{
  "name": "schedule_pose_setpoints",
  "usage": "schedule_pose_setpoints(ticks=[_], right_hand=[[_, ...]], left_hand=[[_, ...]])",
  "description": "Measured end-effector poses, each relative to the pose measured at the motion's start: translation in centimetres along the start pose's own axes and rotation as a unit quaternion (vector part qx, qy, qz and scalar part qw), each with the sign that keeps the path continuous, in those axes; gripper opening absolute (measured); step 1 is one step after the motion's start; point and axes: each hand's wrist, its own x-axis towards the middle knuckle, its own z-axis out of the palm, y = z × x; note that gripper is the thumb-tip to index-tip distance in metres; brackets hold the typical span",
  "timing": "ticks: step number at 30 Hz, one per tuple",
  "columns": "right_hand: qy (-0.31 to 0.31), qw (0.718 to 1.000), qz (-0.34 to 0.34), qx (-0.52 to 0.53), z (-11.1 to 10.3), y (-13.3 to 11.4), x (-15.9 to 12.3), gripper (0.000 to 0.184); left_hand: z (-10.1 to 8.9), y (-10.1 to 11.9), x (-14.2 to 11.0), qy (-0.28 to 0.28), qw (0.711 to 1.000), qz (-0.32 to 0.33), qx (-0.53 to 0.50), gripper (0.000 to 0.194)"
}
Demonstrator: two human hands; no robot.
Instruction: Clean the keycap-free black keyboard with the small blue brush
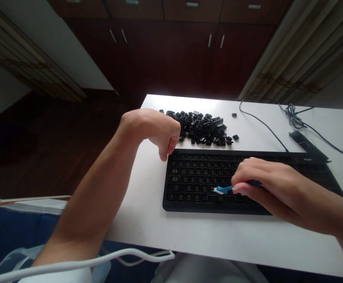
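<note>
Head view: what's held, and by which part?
Right hand holds the blue brush by its handle. Left hand is at the far-left corner of the keyboard; grip unclear.

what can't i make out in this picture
Head view, all of these:
Handle of the blue brush: mostly hidden in the right hand.
Part of the black keyboard: covered by that hand.
Part of the keycap pile: behind the left hand.
Any keycap markings: too small, dark.
Black cable: cut off by right edge.

Black on keyboard point(215, 171) and keycaps point(205, 127); blue on brush point(225, 190), white on bristles point(217, 190) and counter point(206, 236); red-brown on cabinet point(168, 59).
</note>
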Motion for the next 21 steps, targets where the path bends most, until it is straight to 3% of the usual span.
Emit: schedule_pose_setpoints(ticks=[7, 13, 18, 21], right_hand=[[-0.102, 0.991, -0.032, -0.076, -0.1, -1.2, 2.5, 0.020], [-0.122, 0.987, -0.033, -0.098, -0.1, -1.4, 3.5, 0.027], [-0.091, 0.986, -0.108, -0.093, -0.6, -2.0, 4.0, 0.028], [-0.080, 0.983, -0.106, -0.129, -1.0, -2.1, 4.0, 0.034]], left_hand=[[0.4, 1.6, 0.0, 0.068, 0.993, -0.064, -0.076, 0.017], [0.5, 3.3, 0.0, 0.018, 0.998, -0.067, 0.005, 0.020], [0.0, 4.5, -0.2, -0.008, 0.995, -0.097, 0.027, 0.021], [-0.3, 4.7, -0.3, -0.042, 0.992, -0.087, 0.084, 0.027]])
